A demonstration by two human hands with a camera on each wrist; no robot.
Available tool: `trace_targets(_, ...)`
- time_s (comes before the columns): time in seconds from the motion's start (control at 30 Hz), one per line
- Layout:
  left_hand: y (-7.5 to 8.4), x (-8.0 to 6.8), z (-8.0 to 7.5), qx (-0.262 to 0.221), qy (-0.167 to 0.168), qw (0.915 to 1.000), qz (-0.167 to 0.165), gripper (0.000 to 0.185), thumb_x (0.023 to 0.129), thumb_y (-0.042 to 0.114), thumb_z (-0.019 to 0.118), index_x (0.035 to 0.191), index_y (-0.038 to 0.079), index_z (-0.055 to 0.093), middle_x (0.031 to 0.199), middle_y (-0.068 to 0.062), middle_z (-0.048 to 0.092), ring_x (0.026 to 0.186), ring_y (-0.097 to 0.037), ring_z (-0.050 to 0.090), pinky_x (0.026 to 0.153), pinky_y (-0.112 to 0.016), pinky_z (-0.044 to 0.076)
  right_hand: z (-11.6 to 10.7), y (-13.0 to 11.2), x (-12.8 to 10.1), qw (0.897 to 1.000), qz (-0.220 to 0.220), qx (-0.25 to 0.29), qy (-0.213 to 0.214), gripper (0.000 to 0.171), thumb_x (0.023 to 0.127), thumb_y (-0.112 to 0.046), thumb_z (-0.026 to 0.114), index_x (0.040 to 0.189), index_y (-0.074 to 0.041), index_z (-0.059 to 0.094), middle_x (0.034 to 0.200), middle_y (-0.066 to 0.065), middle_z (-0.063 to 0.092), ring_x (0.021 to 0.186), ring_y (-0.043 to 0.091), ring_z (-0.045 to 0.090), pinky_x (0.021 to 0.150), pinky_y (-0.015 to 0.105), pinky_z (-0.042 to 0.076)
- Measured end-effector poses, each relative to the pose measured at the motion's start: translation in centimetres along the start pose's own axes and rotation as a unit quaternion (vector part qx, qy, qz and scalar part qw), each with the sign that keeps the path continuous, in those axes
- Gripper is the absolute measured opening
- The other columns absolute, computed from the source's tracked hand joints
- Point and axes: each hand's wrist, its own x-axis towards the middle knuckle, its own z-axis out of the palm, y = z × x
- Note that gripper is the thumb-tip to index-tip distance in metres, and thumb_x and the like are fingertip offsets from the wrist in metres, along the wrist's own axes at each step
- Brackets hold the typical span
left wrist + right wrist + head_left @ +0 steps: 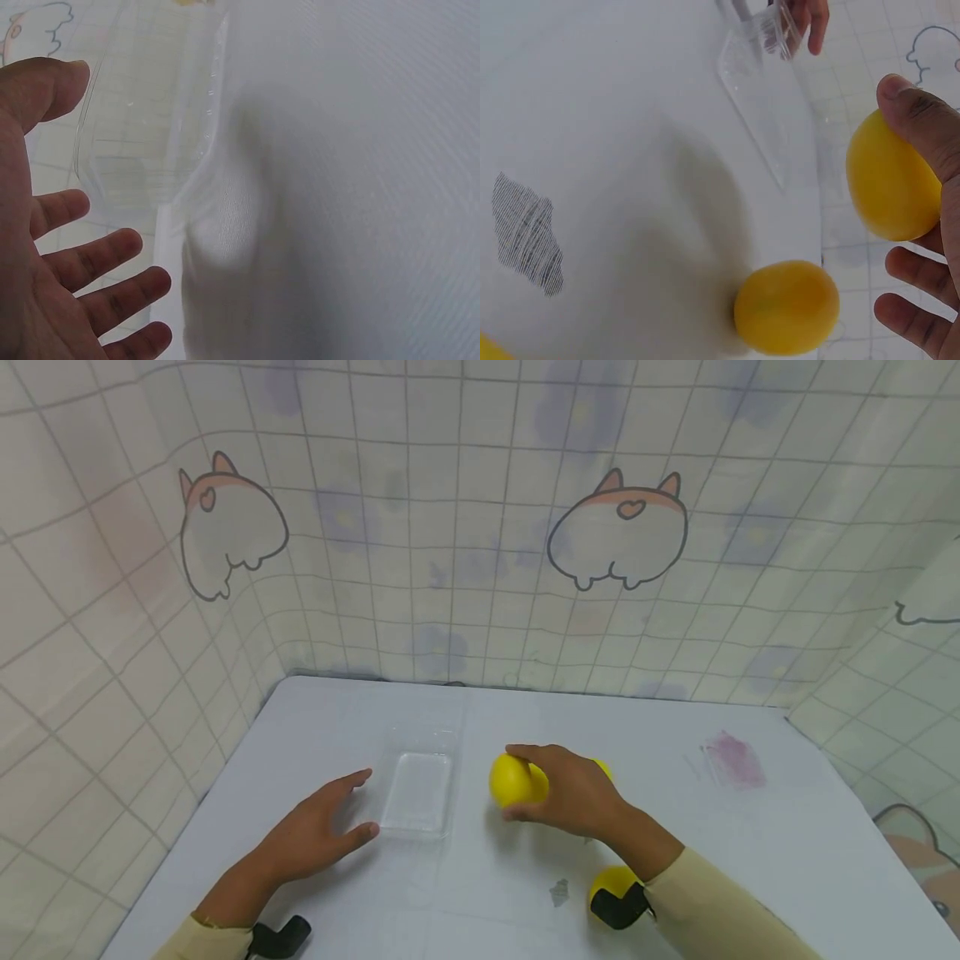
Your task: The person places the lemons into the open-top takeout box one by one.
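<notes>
My right hand (pixel 573 789) grips a smooth yellow oval fruit (pixel 892 176) between thumb and fingers, held up off the white table. Another yellow fruit (pixel 786 307) rests on the table below that hand. A further yellow fruit (pixel 615 883) lies under the right wrist, partly covered by the black wrist camera. More yellow (pixel 603 768) peeks out behind the right hand's knuckles. At the left, a clear plastic tray (pixel 417 793) lies on the table. My left hand (pixel 311 831) is beside its left edge, fingers spread and holding nothing.
A pinkish patch (pixel 733 760) marks the right side of the white table (pixel 675 735), and a small grey patch (pixel 559 893) is near the front. Tile-patterned cloth (pixel 480 527) with cartoon drawings stands behind and along both sides.
</notes>
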Motion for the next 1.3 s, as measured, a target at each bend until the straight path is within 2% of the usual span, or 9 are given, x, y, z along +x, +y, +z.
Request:
trace_targets(0.37, 0.0, 0.0, -0.1, -0.003, -0.002, 1.0, -0.002, 0.082, 0.093, 0.055, 0.071, 0.157, 0.014, 0.041, 0.156, -0.015, 0.045, 0.144, -0.039, 0.04, 0.113, -0.061, 0.037, 0.9, -1.6, 1.3, 1.0, -0.003, -0.001, 0.0, 0.086, 0.073, -0.065, 0.085, 0.147, -0.03, 0.057, 0.134, -0.01, 0.064, 0.116, 0.014, 0.061, 0.089, 0.034, 0.055)
trace_targets(0.5, -0.1, 0.0, 0.0, -0.003, -0.003, 1.0, -0.003, 0.082, 0.092, 0.055, 0.071, 0.157, 0.014, 0.041, 0.156, -0.015, 0.045, 0.144, -0.039, 0.04, 0.113, -0.061, 0.037, 1.2, -2.2, 1.8, 1.0, -0.002, 0.004, -0.004, 0.086, 0.073, -0.065, 0.084, 0.147, -0.03, 0.057, 0.135, -0.009, 0.064, 0.117, 0.015, 0.061, 0.087, 0.035, 0.056)
trace_targets(0.83, -0.2, 0.0, 0.0, -0.004, 0.001, 0.9999, 0.01, 0.08, 0.093, 0.055, 0.071, 0.157, 0.015, 0.042, 0.155, -0.013, 0.046, 0.143, -0.038, 0.042, 0.112, -0.06, 0.038, 1.9, -3.6, 3.0, 1.0, -0.005, 0.002, -0.026, 0.088, 0.075, -0.068, 0.081, 0.149, -0.03, 0.054, 0.138, -0.006, 0.062, 0.121, 0.018, 0.06, 0.093, 0.043, 0.055)
trace_targets(1.3, 0.0, 0.2, 0.1, 0.002, -0.011, 0.9998, -0.017, 0.083, 0.091, 0.055, 0.073, 0.157, 0.015, 0.042, 0.157, -0.013, 0.045, 0.143, -0.038, 0.042, 0.113, -0.061, 0.037, 4.1, -5.2, 4.7, 0.999, -0.014, -0.003, -0.039, 0.087, 0.076, -0.069, 0.08, 0.149, -0.03, 0.054, 0.136, -0.006, 0.063, 0.12, 0.017, 0.059, 0.097, 0.041, 0.055)
